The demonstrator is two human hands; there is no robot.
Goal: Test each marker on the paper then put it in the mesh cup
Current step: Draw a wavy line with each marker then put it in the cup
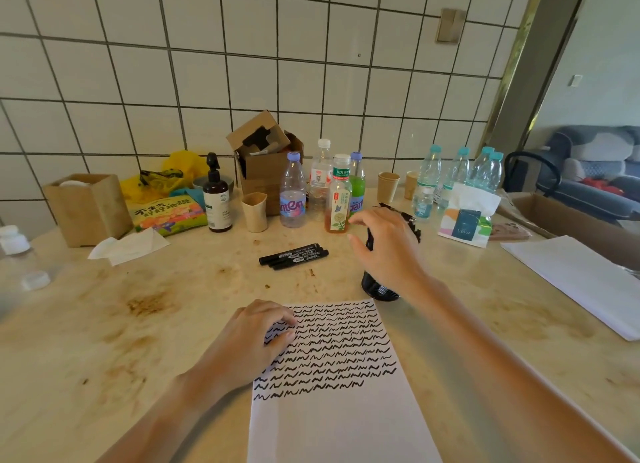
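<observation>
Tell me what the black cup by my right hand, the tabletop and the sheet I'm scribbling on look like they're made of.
The mesh cup looks like black metal wire mesh: light shows through fine holes near its base. The tabletop seems polished stone, perhaps marble, with beige veining and a soft sheen, though laminate is possible. The sheet is thin matte white paper covered in black ink squiggles.

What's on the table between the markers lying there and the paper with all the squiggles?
Nothing but stained tabletop lies between the loose markers and the paper, as the head view shows.
</observation>
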